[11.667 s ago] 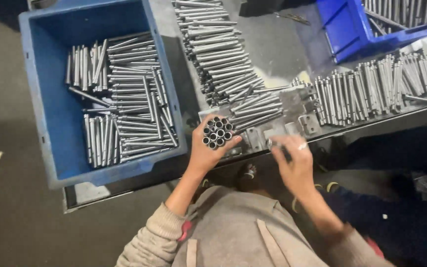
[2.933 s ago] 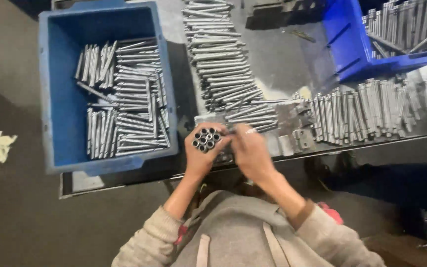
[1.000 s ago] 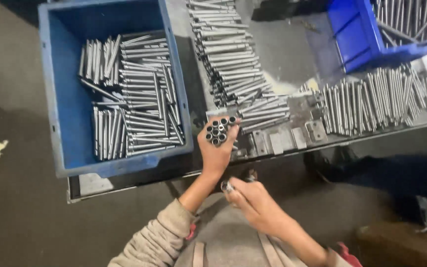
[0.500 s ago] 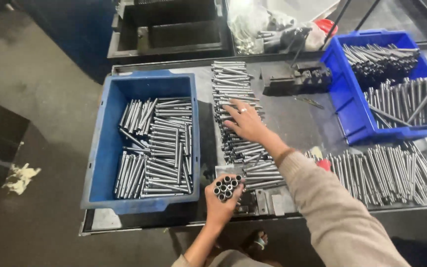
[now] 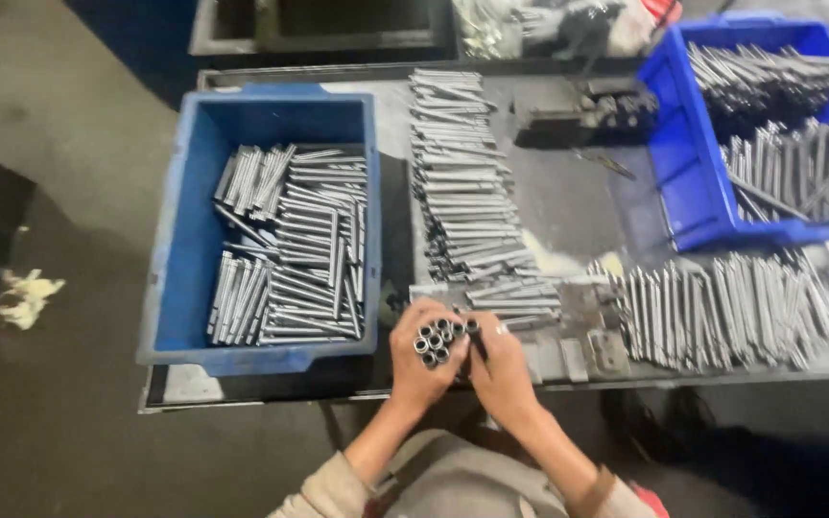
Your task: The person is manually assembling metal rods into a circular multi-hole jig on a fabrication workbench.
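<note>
My left hand (image 5: 421, 360) was wrapped around a bundle of metal tubes (image 5: 441, 339) at the near edge of the table (image 5: 582, 206), just in front of me. The tubes stood on end in my fist, so I looked straight down on their open ends: small grey rings with dark hollow centres, packed tight against one another in a rough cluster. My right hand (image 5: 503, 363) pressed against the bundle from the other side, fingers curled in and touching the tubes at their upper ends; whether it gripped a tube of its own I could not tell.

Just beyond my hands, a long row of loose tubes (image 5: 462, 192) lay crosswise, running from the near edge toward the far edge of the table. At the left end of the table sat a blue bin (image 5: 177, 230) with stacks of the same grey tubes lying flat inside. Along the near edge to my right lay another spread of tubes (image 5: 722, 312), side by side and pointing away from me. At the far right corner stood a second blue bin (image 5: 688, 177), also loaded with tubes.
</note>
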